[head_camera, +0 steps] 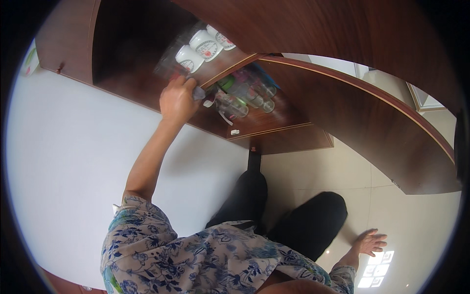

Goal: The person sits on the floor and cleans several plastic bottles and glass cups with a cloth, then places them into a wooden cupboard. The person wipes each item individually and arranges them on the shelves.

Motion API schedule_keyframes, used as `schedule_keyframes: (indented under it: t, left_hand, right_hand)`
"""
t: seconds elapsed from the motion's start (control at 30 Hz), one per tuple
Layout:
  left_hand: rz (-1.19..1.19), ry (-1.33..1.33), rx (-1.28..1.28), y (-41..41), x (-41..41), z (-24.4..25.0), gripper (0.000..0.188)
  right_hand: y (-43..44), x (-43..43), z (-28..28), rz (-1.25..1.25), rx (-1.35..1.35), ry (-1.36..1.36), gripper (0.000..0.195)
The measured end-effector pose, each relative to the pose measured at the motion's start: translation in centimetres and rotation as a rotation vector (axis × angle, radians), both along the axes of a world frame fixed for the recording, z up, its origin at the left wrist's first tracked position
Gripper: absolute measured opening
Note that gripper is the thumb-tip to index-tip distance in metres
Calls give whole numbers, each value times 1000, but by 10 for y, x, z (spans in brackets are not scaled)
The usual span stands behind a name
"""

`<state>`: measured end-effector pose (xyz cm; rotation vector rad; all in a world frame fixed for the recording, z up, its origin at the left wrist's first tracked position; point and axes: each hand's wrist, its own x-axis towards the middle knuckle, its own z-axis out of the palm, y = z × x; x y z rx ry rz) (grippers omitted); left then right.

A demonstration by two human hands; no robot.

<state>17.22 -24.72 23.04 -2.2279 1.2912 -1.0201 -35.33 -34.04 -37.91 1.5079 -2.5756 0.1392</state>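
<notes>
My left hand (pixel 179 99) reaches into the open wooden cabinet with its fingers curled around a crumpled, pale translucent thing (pixel 198 93), perhaps plastic film or cloth. Close beyond it, white jars with printed writing (pixel 206 45) stand in a row on a shelf. Clear plastic packaging (pixel 165 66) lies beside them, partly behind my hand. On the compartment below are glass bottles or cups (pixel 238 108), a green-topped container (pixel 226 83) and a small white object (pixel 235 132). My right hand (pixel 371 242) is held out low at the right, fingers spread, holding nothing.
A white wall (pixel 91 154) runs along the left. The brown wooden cabinet door (pixel 367 110) swings out to the right, with another wooden panel (pixel 349 29) above. Beige floor tiles (pixel 389 205) and my knees in black trousers (pixel 315 217) are below. Light reflects off the floor at lower right.
</notes>
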Motion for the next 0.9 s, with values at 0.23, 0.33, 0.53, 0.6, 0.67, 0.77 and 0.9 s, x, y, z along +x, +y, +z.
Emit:
schedule_keyframes:
  t: [0.23, 0.33, 0.53, 0.6, 0.67, 0.77, 0.9]
  left_hand:
    - [-63, 15, -79, 7, 2, -3, 25]
    - [-121, 59, -104, 7, 4, -2, 28]
    - [-95, 48, -92, 8, 6, 0, 27]
    - [-90, 59, -95, 16, 7, 1, 28]
    - [-103, 76, -94, 12, 13, 3, 28]
    - [-114, 136, -76, 2, 9, 11, 28]
    - [-151, 201, -131, 11, 18, 14, 24]
  right_hand:
    - [2, -2, 2, -59, 318, 109, 75]
    - [-4, 5, 15, -109, 468, 233, 76]
    - [-3, 3, 12, -78, 346, 80, 77]
    - [-6, 2, 14, -64, 348, 127, 76]
    - [-11, -42, -39, 94, 379, 252, 74]
    - [-32, -45, -22, 5, 482, -18, 73]
    - [-62, -29, 51, -92, 665, -591, 69]
